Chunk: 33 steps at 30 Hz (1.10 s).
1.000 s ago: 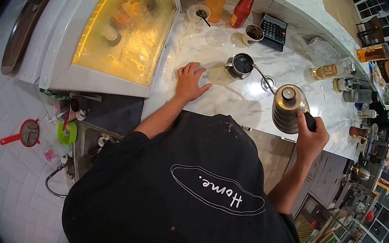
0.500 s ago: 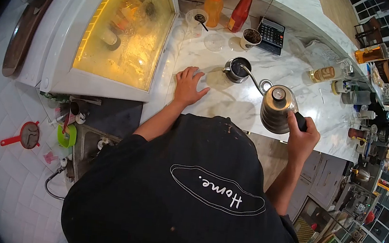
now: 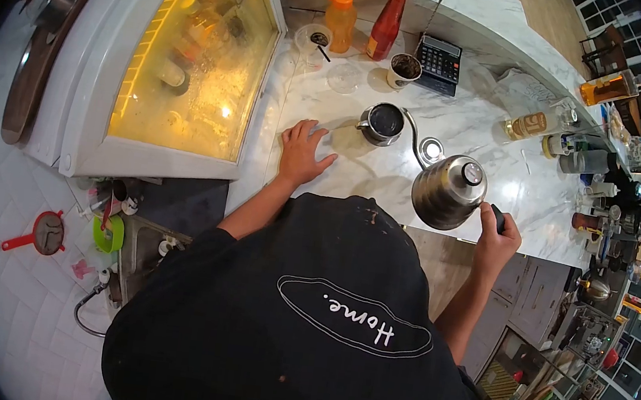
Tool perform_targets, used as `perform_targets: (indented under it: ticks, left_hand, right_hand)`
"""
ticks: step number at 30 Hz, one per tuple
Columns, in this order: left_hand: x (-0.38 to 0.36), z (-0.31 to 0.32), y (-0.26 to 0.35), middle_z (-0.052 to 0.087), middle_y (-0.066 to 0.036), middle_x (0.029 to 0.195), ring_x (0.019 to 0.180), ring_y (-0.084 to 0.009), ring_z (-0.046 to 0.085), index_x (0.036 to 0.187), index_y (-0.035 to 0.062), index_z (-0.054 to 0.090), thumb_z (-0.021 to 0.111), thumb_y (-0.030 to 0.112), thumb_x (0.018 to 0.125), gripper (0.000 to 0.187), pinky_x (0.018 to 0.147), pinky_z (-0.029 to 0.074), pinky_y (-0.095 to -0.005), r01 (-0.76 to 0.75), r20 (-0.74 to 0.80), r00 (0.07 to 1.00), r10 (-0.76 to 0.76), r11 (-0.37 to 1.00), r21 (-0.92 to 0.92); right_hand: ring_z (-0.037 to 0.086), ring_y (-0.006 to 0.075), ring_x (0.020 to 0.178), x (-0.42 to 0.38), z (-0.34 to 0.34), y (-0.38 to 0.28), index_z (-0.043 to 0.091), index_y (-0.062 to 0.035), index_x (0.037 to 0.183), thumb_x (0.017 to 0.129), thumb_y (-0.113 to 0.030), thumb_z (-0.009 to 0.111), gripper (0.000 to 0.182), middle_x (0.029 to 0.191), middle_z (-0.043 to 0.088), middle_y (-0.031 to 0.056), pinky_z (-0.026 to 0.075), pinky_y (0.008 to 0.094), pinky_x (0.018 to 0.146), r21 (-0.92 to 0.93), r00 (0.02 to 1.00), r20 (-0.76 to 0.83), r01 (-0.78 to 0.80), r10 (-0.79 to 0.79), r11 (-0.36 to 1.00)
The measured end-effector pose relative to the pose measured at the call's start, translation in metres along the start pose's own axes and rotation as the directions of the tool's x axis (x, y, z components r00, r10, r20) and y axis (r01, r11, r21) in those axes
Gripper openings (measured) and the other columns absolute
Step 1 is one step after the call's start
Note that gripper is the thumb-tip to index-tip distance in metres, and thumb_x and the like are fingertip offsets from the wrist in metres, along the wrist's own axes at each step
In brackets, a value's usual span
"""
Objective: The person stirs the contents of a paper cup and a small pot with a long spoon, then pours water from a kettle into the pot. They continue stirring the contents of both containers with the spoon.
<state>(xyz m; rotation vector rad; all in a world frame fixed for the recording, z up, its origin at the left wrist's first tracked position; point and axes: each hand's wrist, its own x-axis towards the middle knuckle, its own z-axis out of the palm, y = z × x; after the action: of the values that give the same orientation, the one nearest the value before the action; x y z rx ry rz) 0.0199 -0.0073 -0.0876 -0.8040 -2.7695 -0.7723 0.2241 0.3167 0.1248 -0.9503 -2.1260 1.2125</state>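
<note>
My right hand [image 3: 496, 242] grips the black handle of a steel gooseneck kettle [image 3: 448, 192], held above the counter's near edge. The kettle's thin spout curves up beside a metal cup [image 3: 384, 123] with dark contents. That cup stands on the white marble counter [image 3: 315, 176], its handle pointing left. My left hand [image 3: 304, 153] rests flat on the counter with fingers spread, left of the cup and touching nothing else. A small round silver object [image 3: 430, 149] lies right of the cup, behind the kettle.
A glass-door fridge [image 3: 193, 67] borders the counter on the left. Along the back stand an orange bottle [image 3: 340, 24], a red bottle [image 3: 388, 22], a paper cup [image 3: 404, 71], a plastic cup [image 3: 312, 41] and a calculator [image 3: 439, 59]. A labelled bottle [image 3: 530, 125] lies rightward.
My right hand has drawn the kettle slightly down, so its spout has moved from over the cup to beside it. The kettle sits more level. My left hand stays on the counter.
</note>
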Motion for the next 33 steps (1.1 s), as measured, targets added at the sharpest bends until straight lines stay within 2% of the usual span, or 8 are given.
perform_targets:
  ticks: [10, 16, 20, 22, 25, 28, 31, 33]
  left_hand:
    - [0.004, -0.001, 0.002, 0.054, -0.013, 0.140, 0.137, -0.0333, 0.046, 0.129, 0.0122, 0.066, 0.087, 0.038, 0.076, 0.062, 0.111, 0.031, -0.0514, 0.011, 0.005, 1.000, -0.011, 1.000, -0.009]
    - [0.011, 0.004, 0.001, 0.058, -0.010, 0.135, 0.134, -0.0316, 0.047, 0.128, 0.0129, 0.064, 0.087, 0.037, 0.074, 0.064, 0.108, 0.031, -0.0501, 0.088, -0.025, 0.996, -0.091, 0.993, -0.082]
    - [0.029, 0.000, 0.006, 0.061, -0.010, 0.129, 0.131, -0.0311, 0.049, 0.128, 0.0126, 0.063, 0.087, 0.033, 0.076, 0.061, 0.106, 0.032, -0.0490, 0.125, -0.060, 0.989, -0.132, 0.987, -0.099]
    - [0.041, 0.001, 0.007, 0.062, -0.010, 0.128, 0.130, -0.0313, 0.051, 0.128, 0.0121, 0.063, 0.087, 0.029, 0.076, 0.060, 0.106, 0.034, -0.0485, 0.119, -0.088, 0.988, -0.127, 0.989, -0.093]
    - [0.059, 0.001, 0.007, 0.063, -0.010, 0.129, 0.127, -0.0318, 0.053, 0.128, 0.0112, 0.063, 0.087, 0.023, 0.075, 0.059, 0.105, 0.038, -0.0467, 0.092, -0.097, 0.989, -0.112, 0.978, -0.187]
    - [0.079, 0.000, 0.011, 0.063, -0.011, 0.129, 0.124, -0.0335, 0.056, 0.129, 0.0100, 0.063, 0.088, 0.019, 0.075, 0.060, 0.103, 0.042, -0.0447, 0.084, -0.060, 0.993, -0.102, 0.964, -0.251]
    - [0.100, -0.001, 0.012, 0.066, -0.013, 0.126, 0.119, -0.0332, 0.061, 0.130, 0.0076, 0.062, 0.088, 0.019, 0.077, 0.060, 0.101, 0.046, -0.0432, 0.084, -0.053, 0.994, -0.099, 0.968, -0.237]
    - [0.113, 0.004, 0.014, 0.068, -0.015, 0.124, 0.115, -0.0317, 0.064, 0.130, 0.0057, 0.061, 0.088, 0.019, 0.079, 0.059, 0.100, 0.049, -0.0414, 0.162, 0.008, 0.986, -0.169, 0.926, -0.342]
  right_hand:
    - [0.036, 0.0022, 0.054, 0.036, 0.020, 0.017, 0.060, -0.0086, 0.071, 0.094, -0.024, 0.080, 0.034, 0.063, 0.046, -0.0091, 0.025, 0.0237, 0.049, 0.329, 0.973, -0.086, -0.177, 0.216, 0.928]
    - [0.036, 0.0023, 0.054, 0.090, 0.058, 0.062, 0.057, -0.0112, 0.072, 0.095, -0.026, 0.080, 0.036, 0.064, 0.046, -0.0089, 0.026, 0.0239, 0.049, 0.435, 0.972, -0.112, -0.141, 0.208, 0.889]
    - [0.035, 0.0027, 0.055, 0.125, 0.087, 0.086, 0.059, -0.0091, 0.074, 0.096, -0.024, 0.079, 0.033, 0.065, 0.047, -0.0093, 0.025, 0.0251, 0.050, 0.505, 0.956, -0.131, -0.163, 0.262, 0.847]
    - [0.036, 0.0029, 0.058, 0.140, 0.098, 0.100, 0.060, -0.0085, 0.075, 0.096, -0.023, 0.078, 0.032, 0.067, 0.048, -0.0085, 0.026, 0.0251, 0.052, 0.517, 0.949, -0.128, -0.183, 0.287, 0.836]
    - [0.037, 0.0032, 0.060, 0.159, 0.108, 0.109, 0.060, -0.0083, 0.076, 0.097, -0.022, 0.077, 0.031, 0.069, 0.048, -0.0080, 0.026, 0.0250, 0.054, 0.534, 0.933, -0.100, -0.242, 0.345, 0.810]
    - [0.033, 0.0031, 0.053, 0.171, 0.119, 0.118, 0.053, -0.0131, 0.071, 0.098, -0.025, 0.076, 0.037, 0.063, 0.043, -0.0087, 0.024, 0.0253, 0.049, 0.519, 0.917, -0.149, -0.246, 0.370, 0.819]
    - [0.033, 0.0033, 0.054, 0.172, 0.124, 0.123, 0.053, -0.0125, 0.070, 0.098, -0.025, 0.076, 0.038, 0.064, 0.043, -0.0085, 0.024, 0.0255, 0.050, 0.521, 0.910, -0.168, -0.244, 0.379, 0.818]
    - [0.033, 0.0033, 0.055, 0.172, 0.125, 0.124, 0.053, -0.0123, 0.069, 0.098, -0.025, 0.076, 0.039, 0.064, 0.043, -0.0085, 0.024, 0.0256, 0.050, 0.510, 0.912, -0.176, -0.238, 0.371, 0.827]
